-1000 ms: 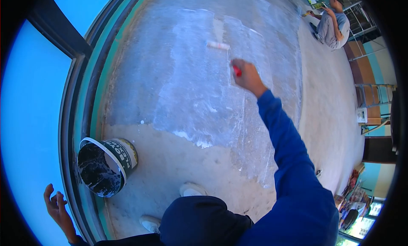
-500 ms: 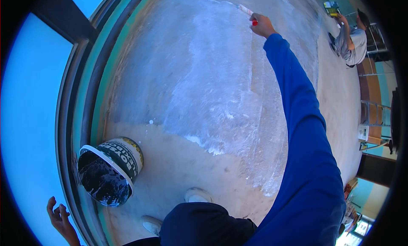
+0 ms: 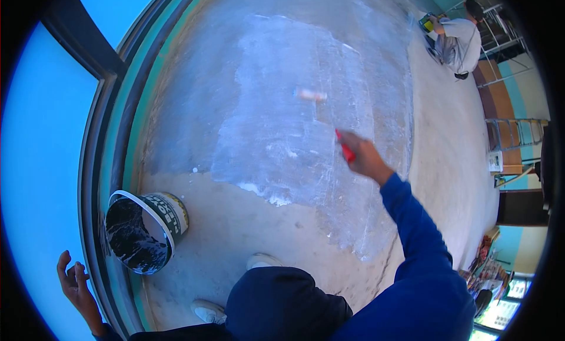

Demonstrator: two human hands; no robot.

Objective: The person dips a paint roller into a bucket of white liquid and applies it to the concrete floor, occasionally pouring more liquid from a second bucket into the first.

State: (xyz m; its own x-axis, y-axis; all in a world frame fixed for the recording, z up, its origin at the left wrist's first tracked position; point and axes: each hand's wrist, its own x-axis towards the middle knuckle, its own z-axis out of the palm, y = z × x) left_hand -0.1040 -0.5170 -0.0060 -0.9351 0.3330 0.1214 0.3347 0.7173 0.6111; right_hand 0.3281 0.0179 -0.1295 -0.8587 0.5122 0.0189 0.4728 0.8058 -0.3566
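My right hand (image 3: 365, 157), in a blue sleeve, grips the red handle of a paint roller (image 3: 312, 95). The roller head rests on the concrete floor (image 3: 247, 235) inside a wet whitish coated patch (image 3: 300, 117). My left hand (image 3: 75, 282) is low at the left, fingers spread, holding nothing, by the dark window frame. A white-rimmed bucket (image 3: 144, 230) with dark, spattered insides stands on the floor near my left hand. My white shoes (image 3: 262, 261) show below.
Another person (image 3: 459, 40) in a grey shirt crouches at the far right on the floor. A metal ladder (image 3: 515, 132) and scaffold frame stand along the right wall. A blue window (image 3: 41, 164) with a dark frame runs along the left.
My right arm stretched far forward with the roller, then pulled back toward me, drawing the roller down the coated patch. My left hand barely moved.
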